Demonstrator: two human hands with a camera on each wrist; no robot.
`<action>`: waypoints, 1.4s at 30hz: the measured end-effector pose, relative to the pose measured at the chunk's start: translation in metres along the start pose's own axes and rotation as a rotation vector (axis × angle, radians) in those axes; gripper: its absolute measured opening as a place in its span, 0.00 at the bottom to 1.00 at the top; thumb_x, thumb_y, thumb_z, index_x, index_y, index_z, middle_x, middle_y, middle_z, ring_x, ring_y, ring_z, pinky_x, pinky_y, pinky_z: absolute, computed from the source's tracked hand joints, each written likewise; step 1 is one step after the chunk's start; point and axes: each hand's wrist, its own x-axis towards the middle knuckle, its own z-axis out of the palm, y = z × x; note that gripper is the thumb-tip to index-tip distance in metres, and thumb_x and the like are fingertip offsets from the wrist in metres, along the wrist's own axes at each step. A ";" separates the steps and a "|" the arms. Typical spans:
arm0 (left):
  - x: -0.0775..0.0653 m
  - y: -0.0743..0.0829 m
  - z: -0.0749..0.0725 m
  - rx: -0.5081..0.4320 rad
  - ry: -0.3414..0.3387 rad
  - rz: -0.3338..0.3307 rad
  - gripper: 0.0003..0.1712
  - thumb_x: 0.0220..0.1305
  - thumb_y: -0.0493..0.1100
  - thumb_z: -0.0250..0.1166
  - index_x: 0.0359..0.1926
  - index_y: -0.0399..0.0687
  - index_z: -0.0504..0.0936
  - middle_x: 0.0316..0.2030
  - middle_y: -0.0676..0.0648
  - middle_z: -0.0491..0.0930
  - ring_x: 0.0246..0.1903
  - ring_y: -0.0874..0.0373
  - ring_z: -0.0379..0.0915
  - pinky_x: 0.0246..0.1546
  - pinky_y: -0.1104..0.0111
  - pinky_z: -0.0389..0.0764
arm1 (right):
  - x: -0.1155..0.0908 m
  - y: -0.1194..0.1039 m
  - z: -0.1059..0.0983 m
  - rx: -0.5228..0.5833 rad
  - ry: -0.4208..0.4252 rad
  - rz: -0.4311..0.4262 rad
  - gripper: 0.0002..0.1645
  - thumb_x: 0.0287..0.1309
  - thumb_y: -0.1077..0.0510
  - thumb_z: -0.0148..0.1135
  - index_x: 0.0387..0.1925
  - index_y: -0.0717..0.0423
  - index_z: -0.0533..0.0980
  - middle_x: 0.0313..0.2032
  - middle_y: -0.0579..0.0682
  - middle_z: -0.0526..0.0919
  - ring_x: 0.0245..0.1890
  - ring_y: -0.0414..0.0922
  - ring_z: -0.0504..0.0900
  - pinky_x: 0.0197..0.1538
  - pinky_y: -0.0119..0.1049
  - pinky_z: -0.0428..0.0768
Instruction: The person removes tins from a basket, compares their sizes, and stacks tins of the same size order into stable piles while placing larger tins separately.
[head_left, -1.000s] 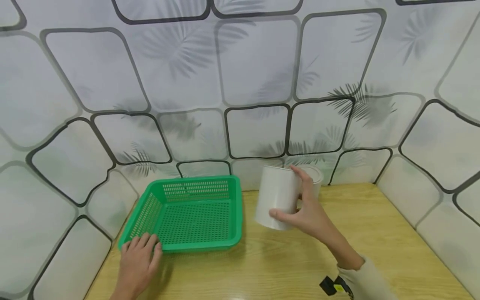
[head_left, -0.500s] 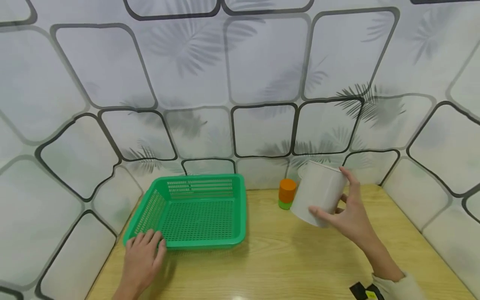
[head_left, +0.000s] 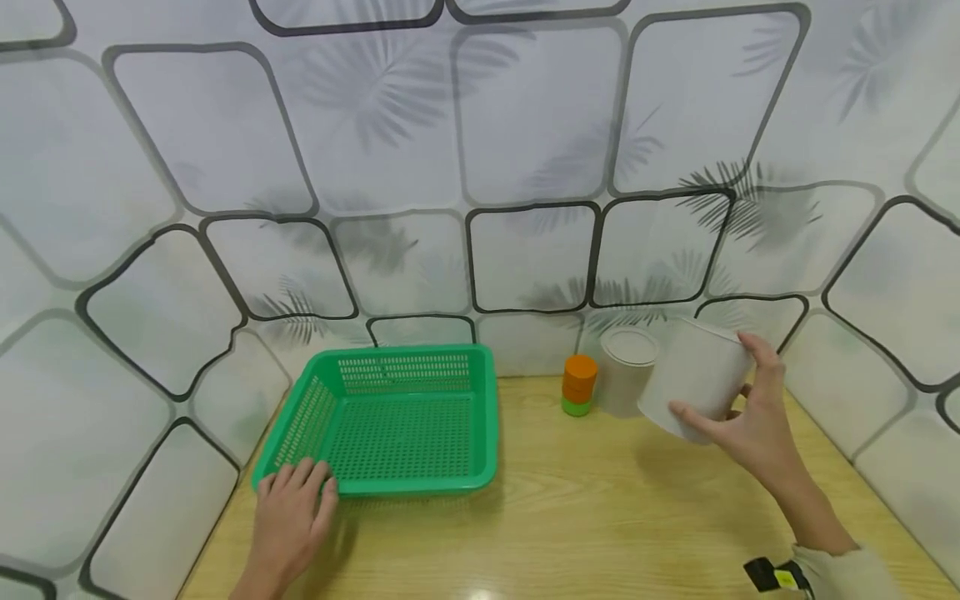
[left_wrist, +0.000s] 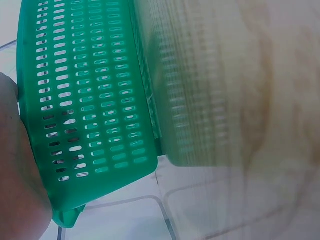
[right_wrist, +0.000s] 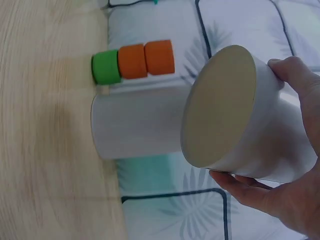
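My right hand [head_left: 757,417] grips a white cylindrical can [head_left: 693,379] [right_wrist: 240,125], tilted and held just above the wooden table [head_left: 585,517] at the right. A second white can [head_left: 624,367] [right_wrist: 137,122] stands upright by the wall behind it. Left of that stands a small stack of orange and green caps [head_left: 579,385] [right_wrist: 132,62]. My left hand [head_left: 288,521] rests on the near left corner of an empty green perforated basket [head_left: 397,421] [left_wrist: 90,100].
Patterned white walls [head_left: 480,167] enclose the table at the back, left and right. A strap with a dark device [head_left: 772,575] sits on my right wrist.
My right hand carried the white can from beside the basket rightward, uncovering the cap stack and the second can. The left hand stayed on the basket corner.
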 end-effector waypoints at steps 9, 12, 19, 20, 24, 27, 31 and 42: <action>0.002 0.000 -0.002 0.006 -0.005 -0.013 0.05 0.70 0.42 0.58 0.35 0.50 0.77 0.36 0.48 0.76 0.38 0.47 0.70 0.46 0.43 0.65 | 0.005 0.033 -0.003 -0.083 0.038 -0.023 0.75 0.30 0.68 0.85 0.78 0.51 0.51 0.77 0.65 0.42 0.68 0.69 0.56 0.42 0.71 0.71; 0.003 0.001 -0.001 0.005 -0.018 -0.012 0.06 0.71 0.42 0.57 0.35 0.51 0.77 0.36 0.48 0.76 0.39 0.47 0.70 0.46 0.43 0.65 | 0.003 0.045 -0.003 -0.101 0.041 -0.018 0.75 0.30 0.67 0.86 0.78 0.50 0.51 0.76 0.66 0.41 0.69 0.72 0.54 0.44 0.78 0.64; 0.004 0.000 -0.002 0.001 -0.020 -0.014 0.06 0.72 0.43 0.57 0.35 0.52 0.77 0.36 0.49 0.76 0.38 0.48 0.69 0.46 0.43 0.65 | 0.002 0.070 -0.001 -0.170 0.033 -0.006 0.75 0.30 0.62 0.87 0.79 0.48 0.51 0.75 0.68 0.43 0.67 0.74 0.55 0.46 0.80 0.63; 0.004 0.000 -0.002 0.002 -0.019 -0.012 0.06 0.72 0.43 0.57 0.35 0.52 0.77 0.36 0.49 0.76 0.38 0.48 0.70 0.46 0.43 0.65 | 0.002 0.073 -0.001 -0.180 0.032 -0.005 0.75 0.30 0.61 0.87 0.79 0.48 0.51 0.75 0.68 0.43 0.67 0.75 0.56 0.45 0.80 0.64; 0.003 -0.001 -0.001 0.004 -0.009 -0.004 0.06 0.71 0.43 0.58 0.35 0.52 0.78 0.36 0.49 0.77 0.38 0.48 0.70 0.46 0.42 0.66 | 0.004 0.083 0.001 -0.204 0.035 0.007 0.74 0.31 0.61 0.87 0.78 0.48 0.52 0.74 0.69 0.43 0.66 0.76 0.57 0.45 0.81 0.64; 0.003 0.000 -0.001 0.005 -0.008 -0.005 0.05 0.71 0.43 0.58 0.35 0.52 0.78 0.36 0.49 0.77 0.38 0.48 0.71 0.46 0.42 0.66 | 0.006 0.091 0.003 -0.223 0.036 0.020 0.73 0.31 0.60 0.87 0.78 0.47 0.53 0.74 0.69 0.43 0.64 0.77 0.59 0.44 0.81 0.66; 0.003 0.000 -0.001 0.006 -0.015 -0.012 0.05 0.71 0.42 0.59 0.35 0.52 0.78 0.36 0.49 0.77 0.39 0.48 0.71 0.46 0.42 0.66 | 0.012 0.104 0.008 -0.243 0.048 0.021 0.73 0.31 0.59 0.87 0.78 0.47 0.54 0.75 0.68 0.43 0.59 0.78 0.62 0.43 0.80 0.68; 0.003 0.001 0.000 0.014 -0.015 -0.011 0.05 0.71 0.43 0.58 0.35 0.52 0.78 0.38 0.47 0.78 0.40 0.46 0.71 0.46 0.42 0.65 | 0.028 0.127 0.020 -0.280 0.068 -0.023 0.70 0.33 0.57 0.85 0.77 0.46 0.54 0.74 0.68 0.44 0.45 0.78 0.69 0.35 0.77 0.73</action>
